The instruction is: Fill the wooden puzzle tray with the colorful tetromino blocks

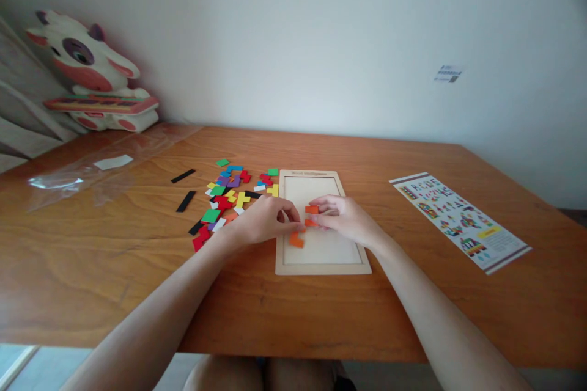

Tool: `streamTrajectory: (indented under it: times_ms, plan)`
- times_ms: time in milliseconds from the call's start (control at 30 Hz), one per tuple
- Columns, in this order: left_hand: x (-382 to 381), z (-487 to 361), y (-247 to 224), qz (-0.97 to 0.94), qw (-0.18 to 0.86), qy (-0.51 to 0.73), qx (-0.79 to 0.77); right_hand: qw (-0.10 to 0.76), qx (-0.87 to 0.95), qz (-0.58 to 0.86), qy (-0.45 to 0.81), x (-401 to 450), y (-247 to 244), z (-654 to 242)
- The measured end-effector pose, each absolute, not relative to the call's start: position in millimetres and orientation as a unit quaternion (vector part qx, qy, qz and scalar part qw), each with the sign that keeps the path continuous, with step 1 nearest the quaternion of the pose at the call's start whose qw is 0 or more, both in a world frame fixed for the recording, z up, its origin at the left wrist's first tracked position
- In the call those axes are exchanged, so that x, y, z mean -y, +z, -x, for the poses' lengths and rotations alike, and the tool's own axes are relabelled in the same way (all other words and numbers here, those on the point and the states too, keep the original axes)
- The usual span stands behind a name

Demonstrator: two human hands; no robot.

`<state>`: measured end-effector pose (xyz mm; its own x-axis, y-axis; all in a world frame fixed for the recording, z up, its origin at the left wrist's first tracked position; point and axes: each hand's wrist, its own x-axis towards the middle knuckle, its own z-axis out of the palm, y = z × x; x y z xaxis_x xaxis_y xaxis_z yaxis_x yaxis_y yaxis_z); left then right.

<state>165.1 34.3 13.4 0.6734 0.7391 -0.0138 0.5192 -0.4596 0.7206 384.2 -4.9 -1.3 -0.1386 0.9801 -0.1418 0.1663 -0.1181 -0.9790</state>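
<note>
A pale wooden tray (pixel 334 269) with a raised rim lies on the table. Over its left part, my left hand (pixel 270 220) pinches an orange piece (pixel 297 240) between thumb and fingertips. My right hand (pixel 346 218) reaches over the tray's middle, its thumb and fingers closed on another orange piece (pixel 312 210). The two orange shapes are close together but look apart. Left of the tray, a loose pile of coloured flat pieces (pixel 211 215) lies partly behind my left hand and forearm.
Two black strips (pixel 186 201) lie left of the pile. Farther left are clear plastic wrapping (pixel 92 174) and a cow-shaped toy keyboard (pixel 101 104). A printed pattern sheet (pixel 458 220) lies to the right. A wall (pixel 302 61) rises behind the table.
</note>
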Motion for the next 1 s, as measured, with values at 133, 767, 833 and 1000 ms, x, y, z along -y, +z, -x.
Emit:
streamTrajectory:
  times_ms: [133,767,833,1000]
  plan:
    - [-35,-161,19,-0.885,0.309,0.120,-0.325,0.367,0.561,0.532,0.518,6,-4,-385]
    - [-38,-146,31,-0.860,0.406,0.026,-0.308,0.259,0.677,0.504,0.470,8,-8,-394]
    - [-39,-145,30,-0.859,0.407,0.023,-0.308,0.248,0.682,0.494,0.478,9,-8,-392]
    - [-41,-144,27,-0.859,0.411,0.016,-0.304,0.256,0.666,0.489,0.502,14,-7,-378]
